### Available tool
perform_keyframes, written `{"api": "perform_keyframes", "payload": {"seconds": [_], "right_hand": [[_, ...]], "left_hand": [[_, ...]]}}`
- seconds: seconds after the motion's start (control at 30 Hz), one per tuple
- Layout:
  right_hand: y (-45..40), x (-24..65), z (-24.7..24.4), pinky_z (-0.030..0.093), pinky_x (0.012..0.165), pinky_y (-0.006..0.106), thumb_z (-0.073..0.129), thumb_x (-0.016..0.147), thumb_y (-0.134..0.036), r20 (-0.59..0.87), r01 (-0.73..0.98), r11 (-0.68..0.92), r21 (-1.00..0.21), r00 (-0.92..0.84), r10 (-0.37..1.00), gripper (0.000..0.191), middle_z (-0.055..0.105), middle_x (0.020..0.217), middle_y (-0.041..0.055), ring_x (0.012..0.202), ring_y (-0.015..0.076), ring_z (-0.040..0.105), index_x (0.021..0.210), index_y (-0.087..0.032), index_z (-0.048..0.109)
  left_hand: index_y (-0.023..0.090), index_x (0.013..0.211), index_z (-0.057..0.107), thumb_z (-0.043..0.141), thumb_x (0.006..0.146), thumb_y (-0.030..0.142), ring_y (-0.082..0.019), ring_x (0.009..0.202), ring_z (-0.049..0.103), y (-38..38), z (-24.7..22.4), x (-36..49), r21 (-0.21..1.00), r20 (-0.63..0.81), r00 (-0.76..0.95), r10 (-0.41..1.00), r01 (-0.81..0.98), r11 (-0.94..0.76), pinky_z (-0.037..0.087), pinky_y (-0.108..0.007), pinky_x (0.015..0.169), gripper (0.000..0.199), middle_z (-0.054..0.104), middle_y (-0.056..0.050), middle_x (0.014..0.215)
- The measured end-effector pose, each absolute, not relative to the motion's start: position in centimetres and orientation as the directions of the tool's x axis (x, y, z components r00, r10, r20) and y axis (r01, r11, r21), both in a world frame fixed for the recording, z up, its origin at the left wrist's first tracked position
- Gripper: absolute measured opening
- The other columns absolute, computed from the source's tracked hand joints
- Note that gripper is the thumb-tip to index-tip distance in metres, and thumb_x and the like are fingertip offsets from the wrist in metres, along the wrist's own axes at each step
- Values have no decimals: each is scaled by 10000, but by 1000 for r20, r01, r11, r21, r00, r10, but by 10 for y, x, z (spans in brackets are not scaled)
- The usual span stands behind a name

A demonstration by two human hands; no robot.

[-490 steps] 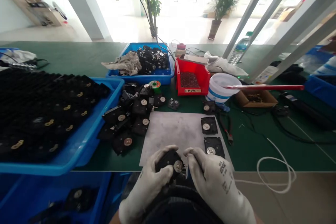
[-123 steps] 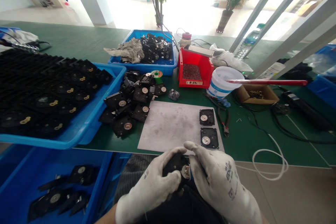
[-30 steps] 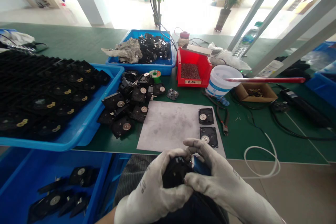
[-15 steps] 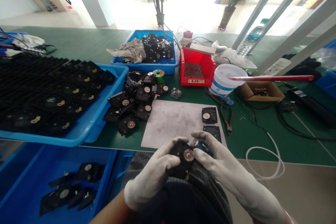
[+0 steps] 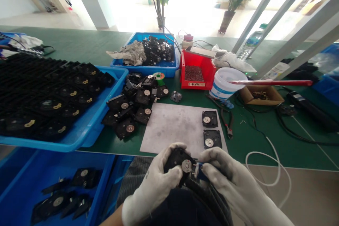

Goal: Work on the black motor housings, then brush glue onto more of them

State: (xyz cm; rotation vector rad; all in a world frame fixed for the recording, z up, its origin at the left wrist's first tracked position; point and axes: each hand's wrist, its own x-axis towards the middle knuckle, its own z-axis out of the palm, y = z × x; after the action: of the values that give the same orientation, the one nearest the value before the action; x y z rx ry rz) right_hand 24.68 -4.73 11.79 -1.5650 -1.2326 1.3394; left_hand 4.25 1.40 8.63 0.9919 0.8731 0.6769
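Observation:
White gloves cover both hands, close together above my lap at the table's front edge. My left hand [image 5: 164, 173] grips a black plastic mechanism [image 5: 177, 158] with a round silver disc, tilted toward me. In my right hand [image 5: 225, 173], thumb and fingers pinch a small blue piece [image 5: 202, 172] with a pale metal end. That end is right beside the mechanism's right edge; whether they touch I cannot tell. Beyond the hands lies a white sheet [image 5: 169, 127], with two similar black mechanisms [image 5: 210, 119] along its right side.
At left stands a blue tray [image 5: 106, 95] full of black parts, beside a heap of mechanisms [image 5: 143, 95]. Farther back are a blue bin [image 5: 148, 73] and a red bin [image 5: 197, 84]. Pliers [image 5: 229, 127], a white bucket [image 5: 225, 88] and a cardboard box [image 5: 275, 101] are to the right.
Both hands have come slightly lower. My right hand has turned, so the blue piece and its metal end show more clearly beside the mechanism. The view has shifted slightly.

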Motion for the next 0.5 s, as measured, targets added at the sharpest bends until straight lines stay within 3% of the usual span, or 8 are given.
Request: {"api": "perform_keyframes", "payload": {"seconds": [0.13,0.4,0.5], "right_hand": [[-41,240,124,503,651,201,572,1030,-319,-327,226,-304,-926,-73,942,153,653,822,-10,738,127,614,966,-200,644],[-38,234,120,505,712,214,557,1031,-295,-286,226,-278,-934,0,958,134,663,847,-10,792,137,629,965,-202,629],[-37,233,124,504,704,216,570,1023,-288,-303,212,-296,-931,1,953,118,663,836,-16,785,137,627,958,-207,627]], "left_hand": [[168,1287,641,742,808,384,-308,1109,683,14,90,43,915,-325,502,801,-49,401,557,-372,940,535,756,-108,1181],[156,1290,630,719,775,406,-261,931,687,14,98,43,906,-392,492,778,61,419,572,-333,793,580,738,-89,1105],[153,1301,622,700,754,425,-281,964,690,14,98,42,904,-402,485,777,76,420,569,-338,797,616,737,-94,1101]]}}
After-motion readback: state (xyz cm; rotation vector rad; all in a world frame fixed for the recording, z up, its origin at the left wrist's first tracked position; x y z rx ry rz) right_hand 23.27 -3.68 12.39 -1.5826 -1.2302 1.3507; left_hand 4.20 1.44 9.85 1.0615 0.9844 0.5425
